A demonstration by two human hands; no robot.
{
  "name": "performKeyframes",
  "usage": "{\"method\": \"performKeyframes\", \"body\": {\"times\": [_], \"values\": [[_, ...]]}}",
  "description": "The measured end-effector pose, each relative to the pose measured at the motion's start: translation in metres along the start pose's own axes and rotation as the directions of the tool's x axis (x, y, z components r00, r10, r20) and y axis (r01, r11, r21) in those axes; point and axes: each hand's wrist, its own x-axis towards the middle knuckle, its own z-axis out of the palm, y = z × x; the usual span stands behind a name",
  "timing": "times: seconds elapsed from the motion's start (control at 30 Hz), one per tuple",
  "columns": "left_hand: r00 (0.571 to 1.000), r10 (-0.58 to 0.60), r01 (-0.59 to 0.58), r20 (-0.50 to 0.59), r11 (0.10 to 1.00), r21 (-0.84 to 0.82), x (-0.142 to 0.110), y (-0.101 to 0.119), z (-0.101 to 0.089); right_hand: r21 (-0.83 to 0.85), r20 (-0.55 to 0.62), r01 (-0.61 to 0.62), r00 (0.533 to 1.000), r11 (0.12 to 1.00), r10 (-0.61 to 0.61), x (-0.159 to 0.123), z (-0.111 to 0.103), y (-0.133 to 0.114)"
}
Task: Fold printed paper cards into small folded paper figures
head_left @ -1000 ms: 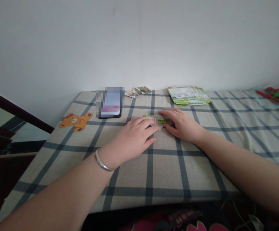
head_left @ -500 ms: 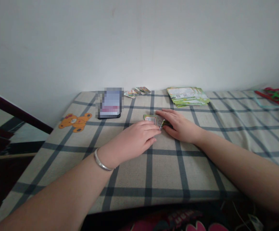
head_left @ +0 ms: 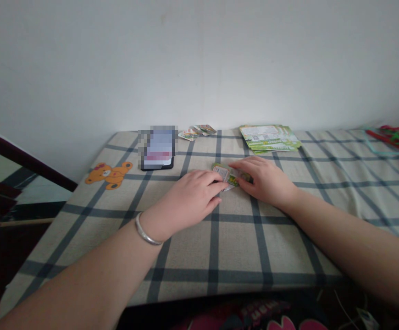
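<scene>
A small folded piece of green and white printed paper [head_left: 233, 180] lies on the checked tablecloth between my hands. My left hand [head_left: 199, 190], with a silver bangle at its wrist, holds the left part of the paper under bent fingers, the thumb just below. My right hand [head_left: 259, 178] grips the right part, its fingers over the far side and its thumb at the near side. The fingers hide some of the paper, so its full shape does not show.
A phone [head_left: 158, 149] with a blurred screen lies at the back left, beside a bear cut-out [head_left: 109, 175]. Small folded papers [head_left: 197, 131] rest near the wall. A stack of green leaflets [head_left: 270, 137] lies behind my right hand. Red and green strips [head_left: 397, 139] are at far right.
The paper has shifted slightly right and turned, and more of its printed green part shows. My right hand has moved a little right, and my left fingers are more bent.
</scene>
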Motion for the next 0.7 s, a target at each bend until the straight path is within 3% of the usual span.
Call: {"method": "performKeyframes", "body": {"times": [0.3, 0.43, 0.7], "values": [[1.0, -0.01, 0.01, -0.004, 0.997, 0.078, 0.0005, 0.003, -0.005, 0.006, 0.042, -0.046, 0.998, 0.999, 0.046, -0.0031, -0.0053, -0.0064], [0.999, 0.012, -0.008, -0.032, 0.995, 0.101, 0.0016, 0.0009, -0.0052, 0.082, 0.051, -0.002, 0.999, 0.997, -0.002, -0.0025, -0.0026, -0.0028], [0.991, 0.096, -0.081, -0.091, 0.984, 0.156, 0.0032, 0.0009, -0.0035, 0.076, 0.059, 0.021, 0.998, 0.997, -0.026, -0.0019, -0.0007, 0.0023]]}}
